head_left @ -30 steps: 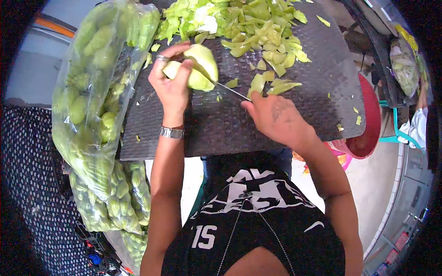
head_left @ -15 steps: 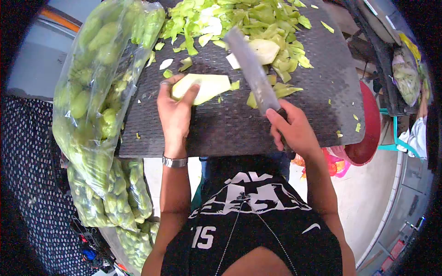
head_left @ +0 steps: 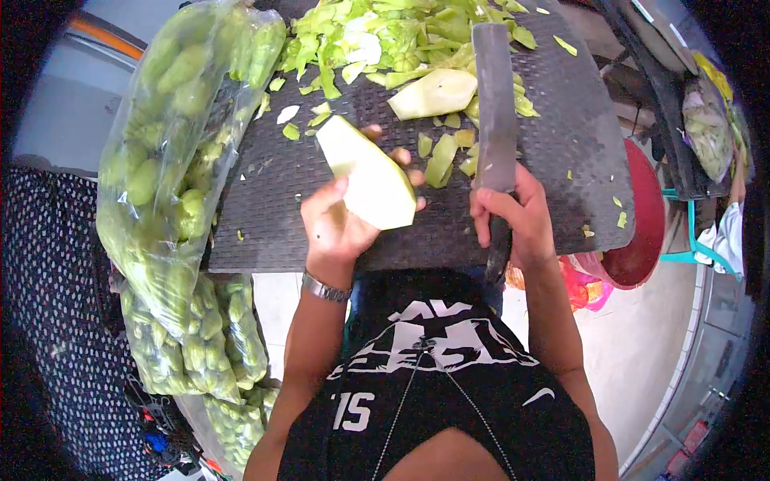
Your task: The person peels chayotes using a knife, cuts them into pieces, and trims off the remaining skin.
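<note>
My left hand (head_left: 335,224) is wrapped round a pale, peeled chayote (head_left: 370,178), lifted above the dark textured tabletop (head_left: 265,200). Its thumb lies on the near side and the fingertips show along the far edge. In my right hand (head_left: 523,215) is a kitchen knife (head_left: 496,104) with a broad rectangular blade, gripped by its dark handle. The blade points away from me, apart from the held chayote. A second peeled chayote (head_left: 435,94) lies just left of the blade, against a pile of green peelings (head_left: 385,36).
A clear plastic bag of green chayotes (head_left: 144,180) leans along the table's left side. More filled bags (head_left: 200,341) stand below it. Beneath the right edge is a red tub (head_left: 642,232), with a turquoise stool frame (head_left: 691,232) beyond. Loose peel scraps (head_left: 439,160) lie near the knife.
My left hand has raised the chayote off the tabletop, moved it nearer and right, and turned it. The knife has swung from leaning left to nearly straight ahead.
</note>
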`<state>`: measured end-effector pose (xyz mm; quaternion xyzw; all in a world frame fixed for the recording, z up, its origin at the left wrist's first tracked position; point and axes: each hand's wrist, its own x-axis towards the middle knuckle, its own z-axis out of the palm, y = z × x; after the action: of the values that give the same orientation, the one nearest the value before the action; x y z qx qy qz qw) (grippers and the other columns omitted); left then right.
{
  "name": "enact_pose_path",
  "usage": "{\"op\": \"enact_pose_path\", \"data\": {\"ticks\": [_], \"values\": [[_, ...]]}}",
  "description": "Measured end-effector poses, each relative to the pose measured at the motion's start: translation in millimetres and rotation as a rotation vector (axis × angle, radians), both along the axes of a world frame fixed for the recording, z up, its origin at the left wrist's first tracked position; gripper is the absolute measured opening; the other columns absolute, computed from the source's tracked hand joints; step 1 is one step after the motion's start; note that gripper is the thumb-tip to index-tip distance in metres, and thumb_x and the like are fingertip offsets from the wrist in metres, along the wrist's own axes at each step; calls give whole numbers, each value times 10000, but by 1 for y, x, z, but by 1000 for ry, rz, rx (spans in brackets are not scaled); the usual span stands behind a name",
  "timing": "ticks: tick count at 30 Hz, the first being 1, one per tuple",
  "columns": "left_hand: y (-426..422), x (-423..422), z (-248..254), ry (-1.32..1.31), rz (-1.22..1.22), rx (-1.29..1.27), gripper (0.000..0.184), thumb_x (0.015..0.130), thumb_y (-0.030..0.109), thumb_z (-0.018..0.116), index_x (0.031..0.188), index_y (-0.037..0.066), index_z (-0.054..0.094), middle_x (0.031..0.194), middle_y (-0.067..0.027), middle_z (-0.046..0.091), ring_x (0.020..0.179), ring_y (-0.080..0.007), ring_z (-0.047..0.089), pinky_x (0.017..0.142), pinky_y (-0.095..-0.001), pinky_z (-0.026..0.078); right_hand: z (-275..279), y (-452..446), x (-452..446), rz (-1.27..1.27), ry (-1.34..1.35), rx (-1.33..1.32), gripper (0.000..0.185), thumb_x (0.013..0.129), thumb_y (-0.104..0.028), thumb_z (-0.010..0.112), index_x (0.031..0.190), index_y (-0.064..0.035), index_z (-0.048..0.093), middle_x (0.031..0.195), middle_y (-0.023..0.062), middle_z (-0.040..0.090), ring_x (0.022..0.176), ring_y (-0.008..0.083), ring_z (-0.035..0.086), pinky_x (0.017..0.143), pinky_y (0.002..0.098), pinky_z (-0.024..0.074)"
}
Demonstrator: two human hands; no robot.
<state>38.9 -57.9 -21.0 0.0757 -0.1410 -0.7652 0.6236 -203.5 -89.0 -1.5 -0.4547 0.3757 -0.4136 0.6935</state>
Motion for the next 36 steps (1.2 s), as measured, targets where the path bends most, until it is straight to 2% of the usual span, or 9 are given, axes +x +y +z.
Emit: {"op": "enact_pose_path", "data": {"ticks": [4, 10, 15, 20, 27, 30, 31, 33, 36], "values": [[-16, 7, -9, 93, -159, -38, 703, 1021, 528, 483, 1549, 79, 368, 1423, -261, 530, 1269, -465, 569, 976, -677, 507, 2, 3, -8, -21, 55, 1, 155, 1038, -153, 569, 1086, -6, 571, 759, 83, 608, 513, 158, 575, 468, 283, 458], [-17, -15, 13, -5, -13, 259, 675, 1071, 540, 360, 1555, 70, 375, 1516, -274, 471, 1305, -466, 542, 986, -651, 509, 0, 24, -8, -74, 99, -110, 163, 1085, -164, 516, 1146, -14, 528, 792, 80, 626, 579, 156, 624, 490, 288, 503], [-31, -15, -6, -52, 104, 155, 571, 1058, 524, 430, 1403, 84, 542, 1141, -160, 683, 1051, -335, 655, 909, -521, 541, 17, 30, -17, 112, 402, -31, 168, 1078, -134, 502, 1183, -3, 504, 833, 90, 653, 581, 140, 623, 491, 269, 491], [-36, -20, 4, -58, 206, 189, 466, 1018, 406, 569, 1328, 57, 574, 1198, -163, 681, 1150, -350, 653, 1074, -585, 465, 15, 52, -18, 165, 383, -50, 183, 1059, -118, 523, 1199, -1, 506, 890, 106, 692, 542, 108, 587, 487, 248, 463], [-43, -25, 9, -137, 299, 347, 345, 1015, 205, 605, 1287, -3, 561, 1189, -161, 685, 1120, -314, 668, 1020, -465, 522, -1, 41, 6, -203, 930, -881, 426, 938, -265, 738, 1226, -24, 538, 990, 178, 663, 806, 351, 705, 681, 457, 566], [-36, -38, 9, -276, 346, 331, 314, 1049, 223, 558, 1272, 2, 578, 1191, -166, 683, 1120, -310, 669, 1021, -463, 521, 6, 32, 20, -70, 904, -675, 571, 899, -414, 773, 1251, -32, 534, 1091, 196, 630, 916, 397, 699, 732, 502, 572], [-34, -39, -1, -377, 340, 271, 326, 1069, 238, 523, 1279, -3, 586, 1219, -177, 680, 1140, -312, 663, 1041, -464, 512, 4, 29, 23, -41, 979, -710, 743, 875, -548, 744, 1345, -35, 483, 1154, 212, 637, 970, 410, 700, 775, 513, 580], [-27, -39, -10, -409, 305, 261, 386, 1092, 262, 498, 1346, -21, 564, 1303, -187, 658, 1222, -285, 638, 1069, -455, 502, 13, 27, 31, -38, 982, -775, 805, 863, -515, 775, 1404, -16, 451, 1130, 223, 663, 922, 396, 716, 758, 476, 583], [-22, -26, -18, 127, -31, 241, 428, 1082, 278, 534, 1387, -23, 533, 1368, -184, 622, 1287, -272, 599, 1078, -459, 503, 13, 18, 35, -20, 1013, -905, 998, 852, -624, 723, 1522, 3, 329, 1188, 262, 660, 929, 416, 722, 765, 484, 585]]}}
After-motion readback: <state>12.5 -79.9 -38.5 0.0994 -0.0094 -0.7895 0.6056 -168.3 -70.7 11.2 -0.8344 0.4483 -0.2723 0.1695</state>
